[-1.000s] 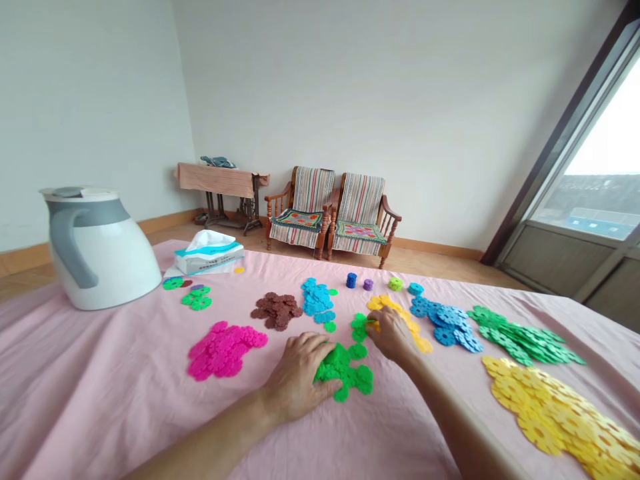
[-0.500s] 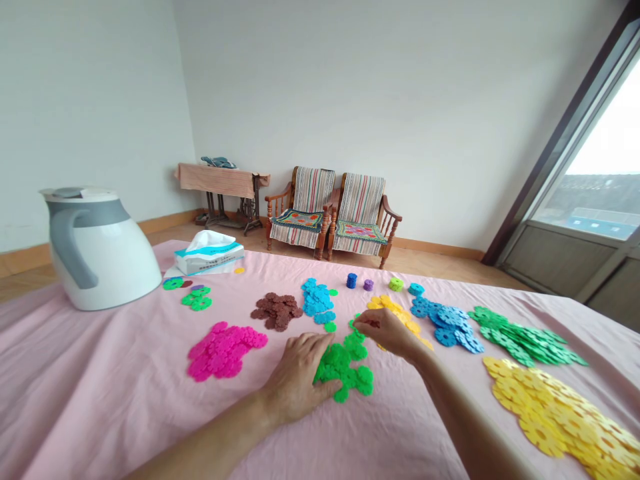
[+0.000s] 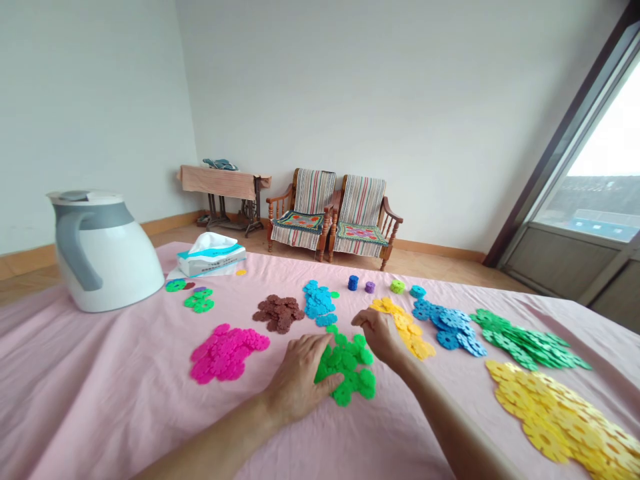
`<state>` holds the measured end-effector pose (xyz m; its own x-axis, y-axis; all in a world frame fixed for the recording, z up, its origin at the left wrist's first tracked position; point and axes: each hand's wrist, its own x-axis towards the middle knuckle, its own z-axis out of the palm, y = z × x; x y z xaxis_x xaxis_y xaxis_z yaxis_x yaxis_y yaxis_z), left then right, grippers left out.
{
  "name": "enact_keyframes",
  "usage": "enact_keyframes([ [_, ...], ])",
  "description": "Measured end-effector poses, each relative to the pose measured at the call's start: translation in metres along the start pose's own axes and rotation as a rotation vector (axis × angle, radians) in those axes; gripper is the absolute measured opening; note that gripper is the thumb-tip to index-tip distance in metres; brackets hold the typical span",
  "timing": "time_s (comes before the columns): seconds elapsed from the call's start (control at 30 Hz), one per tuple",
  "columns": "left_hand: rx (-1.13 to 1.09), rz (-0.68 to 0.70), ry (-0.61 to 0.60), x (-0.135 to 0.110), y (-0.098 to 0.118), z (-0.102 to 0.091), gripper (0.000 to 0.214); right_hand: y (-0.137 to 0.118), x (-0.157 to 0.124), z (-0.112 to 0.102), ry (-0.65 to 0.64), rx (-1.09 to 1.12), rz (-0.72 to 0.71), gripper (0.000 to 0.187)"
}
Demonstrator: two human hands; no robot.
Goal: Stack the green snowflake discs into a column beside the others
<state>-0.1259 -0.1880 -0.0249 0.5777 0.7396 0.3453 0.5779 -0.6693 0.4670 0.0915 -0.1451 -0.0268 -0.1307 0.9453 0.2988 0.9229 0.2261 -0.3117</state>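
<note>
A pile of bright green snowflake-shaped plastic discs [image 3: 350, 363] lies on the pink cloth in front of me. My left hand [image 3: 299, 373] curves around the pile's left side, thumb and fingers apart and touching the discs. At the far right edge of this pile is my right hand [image 3: 376, 330], its fingers curled down and pressed together; whatever may be between the fingertips is hidden. Just beyond the right hand spreads a small pile of orange-yellow discs [image 3: 407, 327]. Light blue discs [image 3: 319, 300] lie past the green pile's far end.
Magenta discs [image 3: 227, 353] and brown discs [image 3: 279, 313] lie left; blue discs [image 3: 450, 327], dark green discs [image 3: 530, 343] and large yellow discs [image 3: 560, 407] lie right. Small stacks, including a dark blue stack [image 3: 353, 283], stand behind. A jug [image 3: 115, 260] and tissue box [image 3: 213, 259] occupy the left.
My right hand has shifted slightly left and curled further downward. Green discs at the pile's far right have been drawn in closer to the rest. The left hand stays beside the pile.
</note>
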Motion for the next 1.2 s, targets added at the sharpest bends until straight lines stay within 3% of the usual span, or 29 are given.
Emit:
enact_keyframes([
  [0.13, 0.0, -0.004, -0.013, -0.001, 0.002, -0.001, 0.053, -0.005, 0.026, 0.015, 0.031, -0.033, 0.028, 0.038],
  [0.37, -0.02, -0.021, -0.033, -0.001, 0.003, -0.004, 0.055, -0.013, 0.084, 0.04, -0.065, -0.102, 0.039, 0.044],
  [0.5, -0.029, -0.021, -0.03, -0.002, 0.003, -0.005, 0.054, -0.015, 0.09, 0.039, -0.129, -0.139, 0.023, 0.038],
  [0.73, -0.019, -0.038, 0.018, -0.001, 0.001, 0.0, 0.051, -0.014, 0.045, 0.017, -0.199, -0.172, 0.005, 0.042],
  [0.9, 0.013, -0.077, 0.045, 0.0, -0.002, 0.006, 0.071, -0.028, 0.004, 0.003, -0.228, -0.092, -0.088, 0.054],
  [1.1, 0.03, -0.046, 0.018, 0.0, -0.007, 0.007, 0.076, -0.055, -0.032, -0.012, -0.228, 0.233, -0.25, 0.053],
  [1.2, 0.006, -0.014, -0.006, 0.0, -0.006, 0.004, 0.074, -0.052, -0.043, -0.015, -0.141, 0.311, -0.191, 0.046],
])
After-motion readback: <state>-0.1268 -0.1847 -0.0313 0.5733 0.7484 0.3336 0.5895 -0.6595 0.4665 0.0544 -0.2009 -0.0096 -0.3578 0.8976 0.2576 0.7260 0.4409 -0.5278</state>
